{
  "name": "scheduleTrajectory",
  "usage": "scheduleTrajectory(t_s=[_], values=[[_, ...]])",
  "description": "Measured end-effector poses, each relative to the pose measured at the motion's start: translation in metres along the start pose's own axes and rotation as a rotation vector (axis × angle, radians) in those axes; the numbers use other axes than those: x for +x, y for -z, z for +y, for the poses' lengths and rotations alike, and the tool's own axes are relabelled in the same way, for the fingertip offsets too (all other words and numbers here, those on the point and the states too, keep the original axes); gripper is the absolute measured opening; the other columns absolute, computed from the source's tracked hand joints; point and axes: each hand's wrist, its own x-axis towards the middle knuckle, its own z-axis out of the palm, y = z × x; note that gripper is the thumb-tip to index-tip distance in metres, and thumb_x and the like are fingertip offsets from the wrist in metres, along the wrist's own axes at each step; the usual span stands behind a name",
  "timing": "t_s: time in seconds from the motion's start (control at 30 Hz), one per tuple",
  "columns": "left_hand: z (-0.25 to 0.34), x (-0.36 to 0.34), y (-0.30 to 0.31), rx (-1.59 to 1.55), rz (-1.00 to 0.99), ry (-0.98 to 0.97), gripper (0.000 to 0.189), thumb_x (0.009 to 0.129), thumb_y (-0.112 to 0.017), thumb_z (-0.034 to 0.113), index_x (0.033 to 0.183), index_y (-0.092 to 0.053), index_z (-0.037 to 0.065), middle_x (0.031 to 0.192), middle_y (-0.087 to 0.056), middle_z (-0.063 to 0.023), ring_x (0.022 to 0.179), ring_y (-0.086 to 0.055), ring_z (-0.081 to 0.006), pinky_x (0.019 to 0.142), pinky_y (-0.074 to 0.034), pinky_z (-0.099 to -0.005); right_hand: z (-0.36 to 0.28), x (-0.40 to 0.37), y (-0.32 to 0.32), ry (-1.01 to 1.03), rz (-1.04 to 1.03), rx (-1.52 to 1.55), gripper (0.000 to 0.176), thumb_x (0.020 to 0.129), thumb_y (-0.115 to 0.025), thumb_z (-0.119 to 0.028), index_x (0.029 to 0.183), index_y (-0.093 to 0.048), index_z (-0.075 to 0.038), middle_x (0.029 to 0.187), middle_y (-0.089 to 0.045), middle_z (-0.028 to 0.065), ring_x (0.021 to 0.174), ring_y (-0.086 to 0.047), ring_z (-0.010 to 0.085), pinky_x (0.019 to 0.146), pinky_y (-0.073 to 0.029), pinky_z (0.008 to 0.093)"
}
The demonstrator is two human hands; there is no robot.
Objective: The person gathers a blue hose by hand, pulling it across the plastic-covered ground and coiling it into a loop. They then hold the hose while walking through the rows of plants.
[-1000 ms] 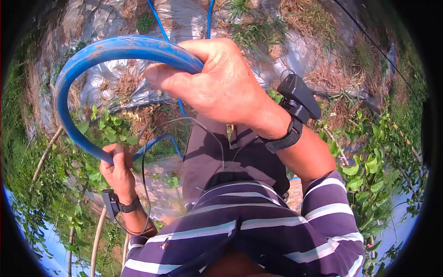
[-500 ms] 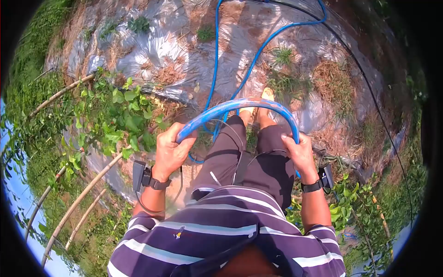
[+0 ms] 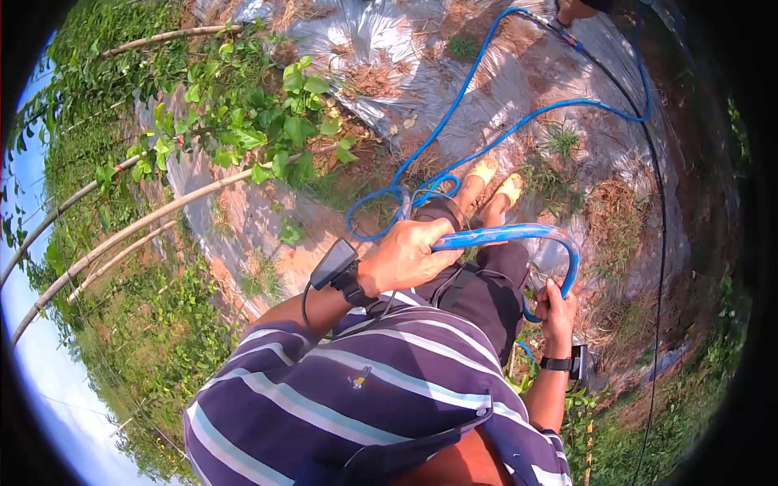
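One blue hose (image 3: 519, 236), centre frame; left hand (image 3: 405, 255) and right hand (image 3: 557, 312) both clench it; two sandalled feet (image 3: 496, 182).

Under me lies crinkled silver plastic mulch sheeting (image 3: 502, 89), lit by bright sun, with patches of dry straw (image 3: 608, 202) and small grass tufts (image 3: 559, 142) on it. Beside it, long bamboo poles (image 3: 121, 231) lean past leafy green vines (image 3: 243, 130), and pale blue sky (image 3: 32, 300) shows beyond.
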Motion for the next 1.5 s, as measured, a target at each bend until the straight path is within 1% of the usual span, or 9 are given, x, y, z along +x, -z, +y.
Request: scheduleTrajectory(t_s=[0.03,0.17,0.33,0.47,0.53,0.6,0.77,1.07,1.5], values=[[0.002,-0.001,-0.001,-0.035,-0.009,0.021,0.018,0.086,-0.075,0.02,0.09,-0.067,0.005,0.067,-0.062,-0.0151,0.062,-0.065,-0.0328,0.055,-0.047,-0.0399,0.002,0.0,-0.001,-0.031,0.014,0.001,0.031,0.097,-0.064,-0.023,0.071,-0.056,-0.008,0.061,-0.053,0.0005,0.043,-0.041,0.007,0.041,-0.031,0.0253],[0.007,0.0,0.005,-0.014,-0.041,0.012,0.021,0.085,-0.072,0.022,0.088,-0.062,0.004,0.071,-0.063,-0.0199,0.07,-0.066,-0.0401,0.059,-0.048,-0.0473,0.015,0.009,0.011,-0.092,-0.001,-0.015,0.03,0.097,-0.064,-0.023,0.073,-0.056,-0.009,0.061,-0.054,0.0013,0.041,-0.04,0.0082,0.04,-0.03,0.0267],[0.012,0.002,0.02,-0.021,0.014,-0.077,0.021,0.082,-0.075,0.02,0.092,-0.067,0.005,0.073,-0.064,-0.0175,0.07,-0.066,-0.038,0.06,-0.048,-0.0444,0.012,0.011,0.014,-0.116,0.05,-0.068,0.027,0.096,-0.064,-0.022,0.074,-0.054,-0.009,0.061,-0.055,0.0034,0.039,-0.04,0.0097,0.039,-0.031,0.0278],[0.028,0.008,0.04,0.031,0.035,-0.088,0.021,0.08,-0.076,0.019,0.092,-0.067,0.004,0.07,-0.062,-0.0158,0.062,-0.064,-0.0337,0.056,-0.046,-0.0405,0.007,0.005,0.014,-0.146,-0.003,-0.081,0.025,0.094,-0.068,-0.022,0.076,-0.058,-0.008,0.064,-0.057,0.0026,0.041,-0.04,0.0086,0.039,-0.03,0.0263],[0.026,0.009,0.042,0.068,0.026,-0.109,0.021,0.079,-0.076,0.02,0.09,-0.066,0.005,0.069,-0.062,-0.0155,0.061,-0.063,-0.0339,0.056,-0.046,-0.0409,0.005,-0.005,0.005,-0.123,0.038,-0.097,0.023,0.093,-0.069,-0.021,0.074,-0.061,-0.009,0.06,-0.056,0.0002,0.042,-0.041,0.0073,0.039,-0.03,0.0261],[0.03,0.011,0.046,0.095,-0.004,-0.149,0.021,0.079,-0.075,0.02,0.089,-0.065,0.005,0.068,-0.062,-0.0155,0.061,-0.063,-0.0341,0.055,-0.046,-0.041,0.001,-0.012,0.0,-0.127,0.053,-0.06,0.022,0.092,-0.07,-0.02,0.076,-0.062,-0.008,0.065,-0.06,0.0028,0.043,-0.044,0.0084,0.04,-0.032,0.0259],[0.035,0.013,0.049,0.158,-0.059,-0.164,0.02,0.079,-0.073,0.021,0.089,-0.065,0.005,0.063,-0.059,-0.0164,0.059,-0.064,-0.0343,0.054,-0.047,-0.0414,0.008,-0.024,-0.001,-0.104,0.072,-0.032,0.022,0.092,-0.069,-0.02,0.076,-0.061,-0.007,0.064,-0.06,0.0038,0.044,-0.045,0.0088,0.04,-0.032,0.0261],[0.058,0.011,0.062,0.162,-0.087,-0.225,0.022,0.08,-0.069,0.021,0.093,-0.066,0.005,0.064,-0.06,-0.0167,0.06,-0.064,-0.0339,0.057,-0.048,-0.0417,0.0,-0.044,-0.011,-0.049,0.089,-0.016,0.024,0.093,-0.067,-0.021,0.074,-0.06,-0.007,0.062,-0.058,0.0026,0.044,-0.045,0.0095,0.041,-0.032,0.0262],[0.054,-0.004,0.067,0.184,-0.073,-0.269,0.021,0.08,-0.067,0.022,0.091,-0.065,0.005,0.066,-0.061,-0.0182,0.065,-0.065,-0.0368,0.059,-0.049,-0.0439,0.016,-0.055,-0.014,-0.04,0.089,-0.044,0.023,0.095,-0.067,-0.022,0.077,-0.062,-0.008,0.066,-0.06,0.0029,0.042,-0.045,0.0107,0.04,-0.033,0.0278]])
